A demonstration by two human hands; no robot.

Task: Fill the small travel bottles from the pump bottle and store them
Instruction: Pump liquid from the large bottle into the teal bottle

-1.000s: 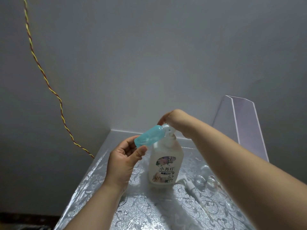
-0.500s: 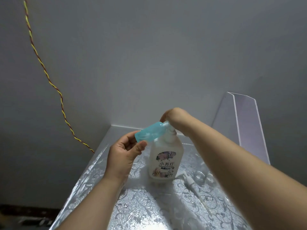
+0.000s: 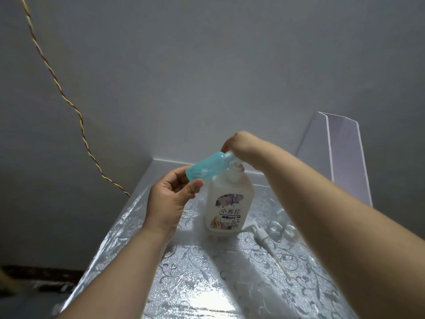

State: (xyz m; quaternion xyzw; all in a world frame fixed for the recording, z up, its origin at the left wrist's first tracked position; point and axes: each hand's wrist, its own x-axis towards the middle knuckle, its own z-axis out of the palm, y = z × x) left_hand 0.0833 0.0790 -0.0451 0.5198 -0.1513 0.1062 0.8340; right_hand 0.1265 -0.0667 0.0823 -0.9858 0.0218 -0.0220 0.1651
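A white pump bottle [image 3: 228, 203] with a flowered label stands on the table [image 3: 207, 284]. My left hand [image 3: 171, 194] holds a small blue travel bottle [image 3: 207, 168] by its base, tilted, with its mouth up against the pump's spout. My right hand [image 3: 239, 143] sits on top of the pump head, fingers curled down over it; the pump head itself is mostly hidden beneath the hand. A loose white pump insert with a long tube [image 3: 264, 240] lies on the table to the right of the big bottle.
Clear small containers [image 3: 279, 229] sit partly hidden behind my right forearm. A clear plastic box or stand [image 3: 340, 157] rises at the back right. A twisted yellow and red cord [image 3: 69, 102] hangs along the wall on the left. The table's left edge drops off beside my left arm.
The view has shifted slightly and both hands sit a little higher in frame. The blue bottle stays at the spout, and my right hand stays on the pump head.
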